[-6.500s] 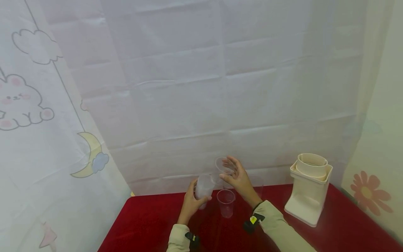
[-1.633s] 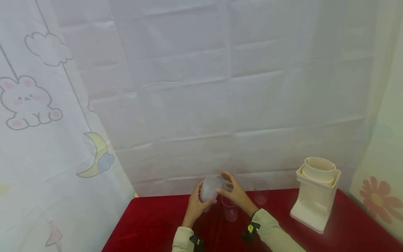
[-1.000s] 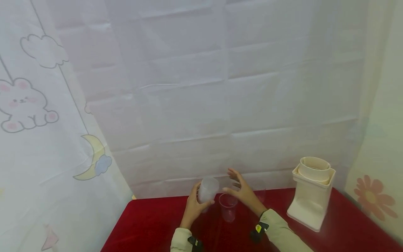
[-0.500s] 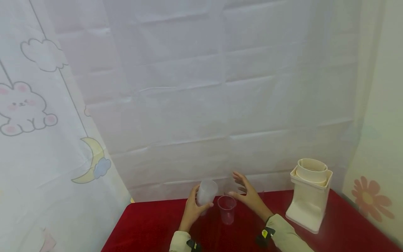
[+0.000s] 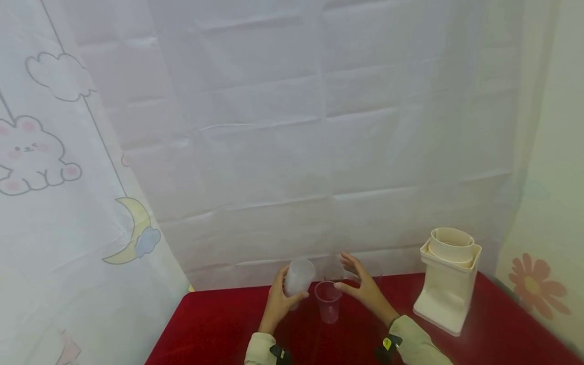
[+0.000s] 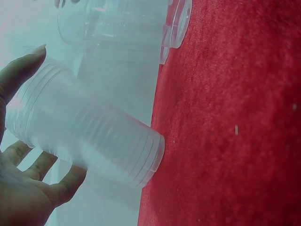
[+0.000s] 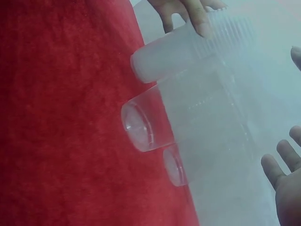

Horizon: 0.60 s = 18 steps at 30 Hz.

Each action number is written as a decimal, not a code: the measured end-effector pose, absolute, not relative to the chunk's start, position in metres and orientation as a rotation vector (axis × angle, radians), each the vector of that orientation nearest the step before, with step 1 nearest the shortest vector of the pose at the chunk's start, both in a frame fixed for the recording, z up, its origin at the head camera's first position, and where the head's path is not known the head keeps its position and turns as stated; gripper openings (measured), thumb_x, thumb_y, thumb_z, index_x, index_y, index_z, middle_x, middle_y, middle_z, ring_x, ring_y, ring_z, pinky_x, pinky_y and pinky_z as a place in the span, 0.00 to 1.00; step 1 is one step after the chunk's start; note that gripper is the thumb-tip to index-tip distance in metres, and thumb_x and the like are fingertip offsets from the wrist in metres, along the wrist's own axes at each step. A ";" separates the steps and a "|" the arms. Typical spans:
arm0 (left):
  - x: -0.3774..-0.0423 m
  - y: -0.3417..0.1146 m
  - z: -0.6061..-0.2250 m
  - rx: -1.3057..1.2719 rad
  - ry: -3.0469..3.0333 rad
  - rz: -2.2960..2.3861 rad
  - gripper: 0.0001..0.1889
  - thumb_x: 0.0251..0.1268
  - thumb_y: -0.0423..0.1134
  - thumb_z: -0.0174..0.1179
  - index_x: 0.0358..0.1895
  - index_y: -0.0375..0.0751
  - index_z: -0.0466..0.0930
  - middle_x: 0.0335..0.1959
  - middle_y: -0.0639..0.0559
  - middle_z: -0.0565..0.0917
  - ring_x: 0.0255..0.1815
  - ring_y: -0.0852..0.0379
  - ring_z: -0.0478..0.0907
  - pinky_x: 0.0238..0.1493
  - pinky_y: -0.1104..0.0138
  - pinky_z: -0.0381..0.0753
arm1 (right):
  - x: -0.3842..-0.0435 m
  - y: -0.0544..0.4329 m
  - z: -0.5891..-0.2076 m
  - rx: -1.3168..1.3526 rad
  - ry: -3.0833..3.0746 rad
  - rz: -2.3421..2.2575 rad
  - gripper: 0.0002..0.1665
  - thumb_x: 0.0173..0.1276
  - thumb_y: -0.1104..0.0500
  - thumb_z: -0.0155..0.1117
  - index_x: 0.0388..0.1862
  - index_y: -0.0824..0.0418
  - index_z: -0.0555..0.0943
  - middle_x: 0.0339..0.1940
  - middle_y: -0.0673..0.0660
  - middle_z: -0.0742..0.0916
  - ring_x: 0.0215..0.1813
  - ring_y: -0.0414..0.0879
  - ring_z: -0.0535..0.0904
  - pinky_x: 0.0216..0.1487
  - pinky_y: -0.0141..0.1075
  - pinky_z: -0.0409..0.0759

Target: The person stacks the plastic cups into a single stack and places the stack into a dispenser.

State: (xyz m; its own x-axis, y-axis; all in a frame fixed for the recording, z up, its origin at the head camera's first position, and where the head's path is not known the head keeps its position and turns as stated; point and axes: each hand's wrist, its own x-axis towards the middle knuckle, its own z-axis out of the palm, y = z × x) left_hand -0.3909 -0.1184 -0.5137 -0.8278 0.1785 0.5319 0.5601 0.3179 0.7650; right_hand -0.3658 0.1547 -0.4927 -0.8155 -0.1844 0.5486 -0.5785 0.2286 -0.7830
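Note:
My left hand [image 5: 278, 304] grips a stack of nested clear plastic cups [image 5: 298, 278], thumb on one side and fingers on the other. The stack leans, its rims up; in the left wrist view the cups [image 6: 89, 117] look frosted where they overlap. A single clear cup [image 5: 328, 304] stands upright on the red cloth, right of the stack. Beside that cup my right hand [image 5: 367, 294] is spread, thumb close to its rim; whether they touch is unclear in the head view. In the right wrist view the right hand's fingers [image 7: 273, 169] are apart from the cups and hold nothing.
Behind the single cup stand further clear cups [image 7: 174, 167], faint against the pale backdrop [image 5: 255, 228]. A cream plastic stand with a round top [image 5: 447, 284] is at the right of the red-covered table [image 5: 214, 324]. Printed curtains flank both sides.
Several seconds ago my right hand held a loose cup beside the stack; now it holds none. Over the last second or so it drew right, away from the stack. My left hand keeps its grip.

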 end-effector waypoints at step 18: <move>-0.367 -0.118 -0.488 -0.707 -2.214 -1.531 0.42 0.53 0.34 0.76 0.72 0.38 0.64 0.57 0.36 0.77 0.52 0.41 0.77 0.47 0.49 0.77 | -0.359 0.158 -0.517 0.673 -2.164 1.658 0.47 0.66 0.60 0.71 0.79 0.56 0.57 0.72 0.64 0.72 0.70 0.68 0.66 0.61 0.59 0.72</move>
